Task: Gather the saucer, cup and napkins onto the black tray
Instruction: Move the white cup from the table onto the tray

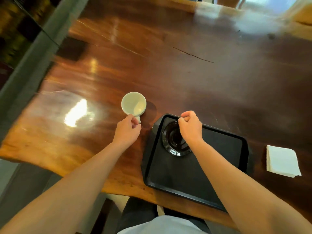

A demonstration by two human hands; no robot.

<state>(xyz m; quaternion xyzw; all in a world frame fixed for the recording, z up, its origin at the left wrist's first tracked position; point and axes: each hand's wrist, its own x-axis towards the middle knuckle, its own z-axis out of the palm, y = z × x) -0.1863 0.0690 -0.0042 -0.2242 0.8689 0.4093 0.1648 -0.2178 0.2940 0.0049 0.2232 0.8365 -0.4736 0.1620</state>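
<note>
Two hands worked at a wooden table point(185, 73) with a cup, a saucer and a tray.

From the head camera, the left hand point(127, 130) pinched the handle of the white cup point(133, 103), which stood on the table just left of the black tray point(194, 174). The right hand point(190, 126) was curled over the dark saucer point(172, 142), fingers on its far rim; the saucer lay in the tray's far left part. The white napkins point(282, 160) lay on the table right of the tray.

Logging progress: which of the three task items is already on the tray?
The dark saucer: it sits inside the black tray. The white cup stands on the wood to the tray's left and the napkins lie to its right.
</note>
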